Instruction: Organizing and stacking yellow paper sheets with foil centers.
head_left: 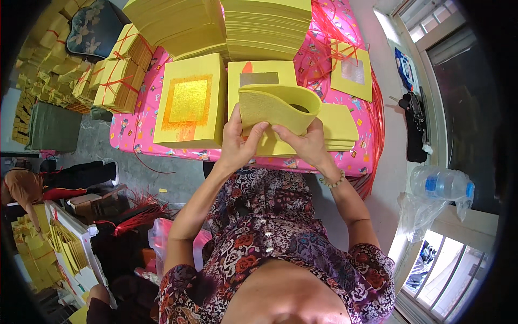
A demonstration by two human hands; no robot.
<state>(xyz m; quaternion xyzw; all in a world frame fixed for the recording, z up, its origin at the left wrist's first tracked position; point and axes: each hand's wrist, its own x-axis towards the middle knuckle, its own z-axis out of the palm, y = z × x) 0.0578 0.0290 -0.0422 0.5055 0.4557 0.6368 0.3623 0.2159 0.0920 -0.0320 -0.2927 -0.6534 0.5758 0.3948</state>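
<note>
Between my two hands a wad of yellow paper (pixel 272 110) is bent into a curve above the table. My left hand (pixel 240 136) grips its left end, thumb on the near face. At the other end my right hand (pixel 307 143) is closed on it, its thumb pointing toward the left one. Behind the wad lies a yellow stack with a silver patch (pixel 258 79), partly hidden. To the left stands a thick yellow paper stack with a gold foil square (pixel 189 100) edged in orange. A lower pile of yellow sheets (pixel 340 127) lies right of my right hand.
Tall yellow paper stacks (pixel 268 27) stand at the back of the pink patterned table (pixel 145 121). Red plastic strips (pixel 377 140) hang off its right edge. Tied yellow bundles (pixel 116 86) are piled left. Another person (pixel 24 186) is at far left. A plastic bottle (pixel 440 182) lies by the window.
</note>
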